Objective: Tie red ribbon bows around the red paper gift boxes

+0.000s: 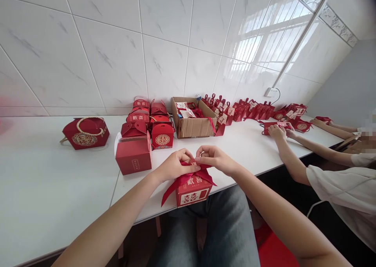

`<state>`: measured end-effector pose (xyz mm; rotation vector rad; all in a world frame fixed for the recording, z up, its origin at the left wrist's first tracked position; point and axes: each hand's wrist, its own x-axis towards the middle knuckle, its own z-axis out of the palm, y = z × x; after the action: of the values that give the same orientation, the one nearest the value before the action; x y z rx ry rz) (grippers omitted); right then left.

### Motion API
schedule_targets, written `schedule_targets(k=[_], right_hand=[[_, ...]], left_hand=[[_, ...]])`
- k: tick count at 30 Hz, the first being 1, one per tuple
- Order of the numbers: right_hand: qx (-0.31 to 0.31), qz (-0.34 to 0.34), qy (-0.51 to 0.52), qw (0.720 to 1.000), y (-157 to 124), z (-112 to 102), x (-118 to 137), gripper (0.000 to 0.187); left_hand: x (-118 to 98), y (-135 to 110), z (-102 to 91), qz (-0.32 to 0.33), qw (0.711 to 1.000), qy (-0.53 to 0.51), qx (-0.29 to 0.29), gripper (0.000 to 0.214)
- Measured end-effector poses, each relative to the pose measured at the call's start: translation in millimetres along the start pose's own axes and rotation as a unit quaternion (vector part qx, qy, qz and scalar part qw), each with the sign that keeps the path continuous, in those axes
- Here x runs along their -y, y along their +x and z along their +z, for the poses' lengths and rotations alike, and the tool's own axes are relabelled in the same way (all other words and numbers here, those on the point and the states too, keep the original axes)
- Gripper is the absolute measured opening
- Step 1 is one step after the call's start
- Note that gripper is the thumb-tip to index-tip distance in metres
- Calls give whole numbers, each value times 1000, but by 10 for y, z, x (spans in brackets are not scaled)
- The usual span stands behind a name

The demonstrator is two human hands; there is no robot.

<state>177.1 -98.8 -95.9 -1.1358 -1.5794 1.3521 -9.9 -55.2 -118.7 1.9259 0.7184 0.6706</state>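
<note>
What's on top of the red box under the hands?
A crimson ribbon, tails to both sides. The left hand and right hand partly cover its middle; whether it is knotted can't be seen.

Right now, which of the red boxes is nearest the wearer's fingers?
The box with the long ribbon, at the near edge of the table, beneath the left hand and right hand; the other boxes sit farther from both.

white table | left: rope-handled red box | centre: red boxes, cardboard carton | near edge: ribboned box
</note>
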Motion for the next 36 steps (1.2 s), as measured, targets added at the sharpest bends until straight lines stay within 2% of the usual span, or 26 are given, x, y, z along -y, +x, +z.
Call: schedule_targets(k=[4, 8, 12, 17, 21, 24, 31, 36], right_hand=[[31, 0, -119, 992, -7, -98, 88, 37], [58, 21, -164, 985, -40, -167, 183, 42], [105, 41, -146, 983, -75, -223, 255, 38], [145, 9, -73, 987, -69, -241, 200, 33], [156, -8, -28, 987, -59, -199, 114, 29], [130, -15, -36, 991, -46, -149, 69, 29], [-34, -3, -87, 996, -19, 3, 25, 40], [-85, -6, -94, 992, -15, 62, -13, 39]], left_hand=[[-48, -10, -12, -8, 1000, -18, 0, 37], [-128, -21, -48, -30, 997, -77, 10, 41], [-157, -30, -109, -51, 991, -126, 16, 33], [-129, -31, -144, -49, 985, -160, 42, 29], [-132, -24, -140, -39, 985, -162, 32, 31], [-139, -20, -119, -39, 987, -154, 23, 37], [-105, -33, 8, -54, 991, -121, -21, 55], [-79, -37, 42, -42, 993, -108, -16, 58]])
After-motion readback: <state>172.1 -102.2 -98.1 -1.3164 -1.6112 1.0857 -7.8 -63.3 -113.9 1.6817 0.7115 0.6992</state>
